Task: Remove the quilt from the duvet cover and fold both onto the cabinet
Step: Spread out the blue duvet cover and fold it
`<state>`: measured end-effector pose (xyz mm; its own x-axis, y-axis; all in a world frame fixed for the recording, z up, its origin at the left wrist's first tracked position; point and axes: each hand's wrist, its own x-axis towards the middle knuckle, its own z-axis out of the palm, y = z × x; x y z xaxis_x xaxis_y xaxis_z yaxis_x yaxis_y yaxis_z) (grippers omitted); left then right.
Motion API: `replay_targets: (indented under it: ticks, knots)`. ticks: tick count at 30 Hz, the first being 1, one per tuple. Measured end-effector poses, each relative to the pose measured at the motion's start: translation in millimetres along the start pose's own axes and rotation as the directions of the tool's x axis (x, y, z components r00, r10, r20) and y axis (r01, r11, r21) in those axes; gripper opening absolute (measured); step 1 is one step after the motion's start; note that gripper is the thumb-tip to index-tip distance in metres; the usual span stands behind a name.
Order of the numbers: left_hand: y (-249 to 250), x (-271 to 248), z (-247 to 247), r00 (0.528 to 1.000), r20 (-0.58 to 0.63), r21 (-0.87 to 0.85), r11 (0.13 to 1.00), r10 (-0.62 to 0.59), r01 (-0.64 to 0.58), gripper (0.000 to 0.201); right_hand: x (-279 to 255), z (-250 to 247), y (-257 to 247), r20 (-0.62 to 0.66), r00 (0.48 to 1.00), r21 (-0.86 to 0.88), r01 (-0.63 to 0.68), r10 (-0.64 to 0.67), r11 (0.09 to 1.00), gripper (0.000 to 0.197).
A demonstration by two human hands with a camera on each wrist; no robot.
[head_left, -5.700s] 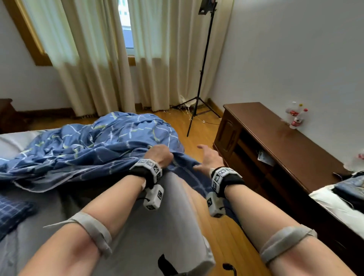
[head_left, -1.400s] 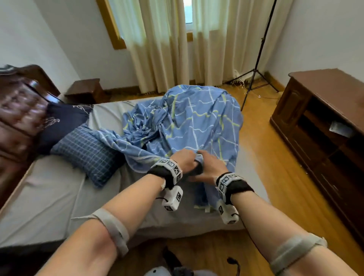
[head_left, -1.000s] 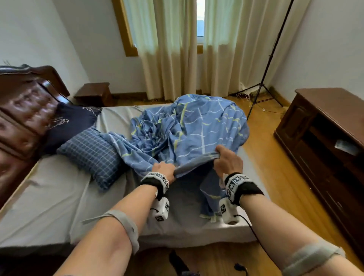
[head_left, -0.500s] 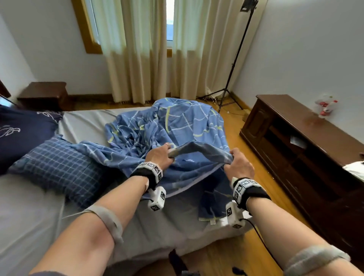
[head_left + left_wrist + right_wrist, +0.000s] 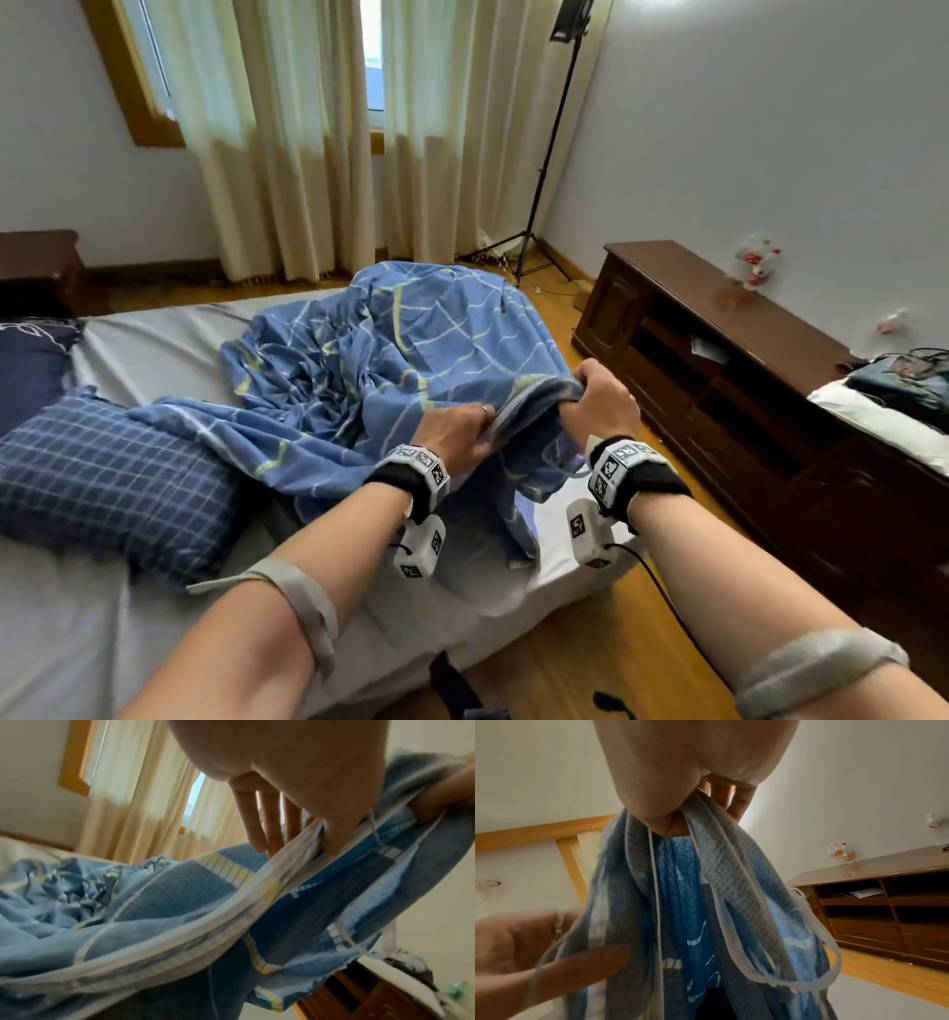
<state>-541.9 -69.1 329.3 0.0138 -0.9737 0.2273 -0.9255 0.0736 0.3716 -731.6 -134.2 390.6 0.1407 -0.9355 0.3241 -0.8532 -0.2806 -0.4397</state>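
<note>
Duvet cover (image 5: 411,354), blue with pale and yellow lines, lies crumpled on the bed (image 5: 154,349), heaped toward the far edge and the foot corner nearest the cabinet (image 5: 719,329). Your right hand (image 5: 598,398) grips a bunched section of the cover's white-banded hem, fingers curled round it, and holds it raised above the bed's foot corner; fabric and a thin white tie hang down from this grip. Your left hand (image 5: 457,429) pinches the same hem just beside the right hand: the thumb sits under the band, and the fingers (image 5: 257,825) lie fairly straight along its top. The hem runs taut between your two hands.

A checked blue pillow (image 5: 113,478) lies on the bed near its left side, touching the cover's trailing edge. A dark pillow (image 5: 25,360) sits behind it. The cabinet stands across a strip of wooden floor from the bed's foot edge. A folded white item (image 5: 883,421) rests on its near end; whether this is the quilt cannot be told. Bottles (image 5: 755,262) stand on its far end.
</note>
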Motion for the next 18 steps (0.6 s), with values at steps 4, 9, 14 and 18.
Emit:
replay_targets:
  ticks: [4, 9, 14, 18]
  knots:
    - [9.3, 11.1, 1.1, 0.985, -0.084, -0.142, 0.98, -0.152, 0.139, 0.034, 1.7, -4.5, 5.8, -0.005, 0.999, -0.024, -0.034, 0.034, 0.999, 0.011]
    - [26.9, 23.3, 9.6, 0.969, -0.161, -0.015, 0.982, 0.186, -0.19, 0.042, 10.2, -6.5, 24.9, -0.016, 0.992, -0.034, -0.124, 0.123, 0.992, 0.009]
    - [52.0, 49.5, 23.2, 0.993, 0.001, 0.257, 0.959, 0.119, -0.116, 0.024, 26.9, -8.0, 43.7, 0.031, 0.987, -0.02, -0.156, 0.156, 0.988, 0.016]
    - [71.1, 76.5, 40.4, 0.992, -0.064, 0.192, 0.975, -0.105, 0.116, 0.049, 44.7, -13.4, 65.7, 0.098, 0.993, 0.011, -0.073, 0.072, 0.997, 0.012]
